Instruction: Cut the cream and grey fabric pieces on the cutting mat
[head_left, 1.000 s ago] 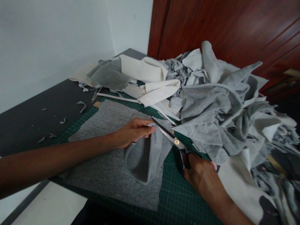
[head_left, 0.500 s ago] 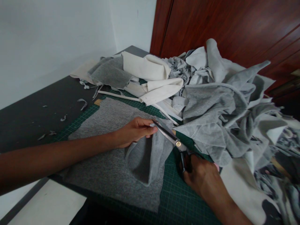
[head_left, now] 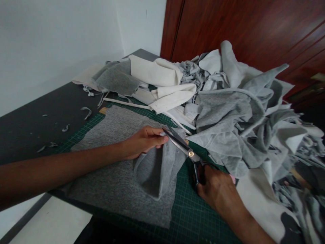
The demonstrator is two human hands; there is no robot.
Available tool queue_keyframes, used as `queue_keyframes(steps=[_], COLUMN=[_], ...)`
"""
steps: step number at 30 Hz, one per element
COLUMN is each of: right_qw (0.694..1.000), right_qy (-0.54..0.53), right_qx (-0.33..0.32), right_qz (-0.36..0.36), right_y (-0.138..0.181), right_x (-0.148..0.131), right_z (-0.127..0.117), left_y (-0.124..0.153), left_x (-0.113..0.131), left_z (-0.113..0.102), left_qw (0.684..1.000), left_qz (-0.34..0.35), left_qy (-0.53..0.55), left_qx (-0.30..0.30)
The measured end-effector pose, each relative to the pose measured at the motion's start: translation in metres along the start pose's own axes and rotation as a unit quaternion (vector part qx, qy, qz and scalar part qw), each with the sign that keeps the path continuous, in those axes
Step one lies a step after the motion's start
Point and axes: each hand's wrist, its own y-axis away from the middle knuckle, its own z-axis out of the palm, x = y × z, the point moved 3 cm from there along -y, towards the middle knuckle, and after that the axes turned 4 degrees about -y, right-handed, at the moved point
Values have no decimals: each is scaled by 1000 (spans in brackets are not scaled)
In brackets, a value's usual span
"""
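Observation:
A grey knit fabric piece lies flat on a green cutting mat. My left hand pinches its raised, folded edge and holds it up in a cone-like fold. My right hand grips the dark handles of a pair of scissors. The blades point up and left, slightly parted, with their tips right beside my left fingertips at the fabric's edge.
A big heap of grey and white fabric offcuts fills the right and back of the mat. Folded cream cloth lies behind. Small scraps dot the dark tabletop at left. A white wall and a wooden door stand behind.
Hardly anything differs: both hands stay put, and the scissor blades stay at the fabric edge by my left fingers. Only the view shifts slightly.

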Motion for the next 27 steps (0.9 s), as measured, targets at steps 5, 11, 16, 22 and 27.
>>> queue_keyframes(steps=[5, 11, 16, 22, 27], right_qw=[1000, 999, 997, 994, 987], right_qy=[9, -22, -63, -90, -146], right_qx=[8, 4, 14, 22, 38], right_qz=[5, 26, 46, 54, 64], right_y=[0, -3, -8, -7, -7], right_x=[0, 3, 8, 9, 10], right_z=[4, 3, 1, 3, 3], left_y=[-1, -1, 1, 1, 1], left_x=[0, 2, 7, 8, 10], left_z=[-1, 1, 3, 3, 4], left_qw=[1000, 999, 999, 999, 999], left_qz=[6, 21, 16, 22, 40], left_qy=[12, 36, 36, 28, 31], left_qx=[-18, -12, 15, 24, 19])
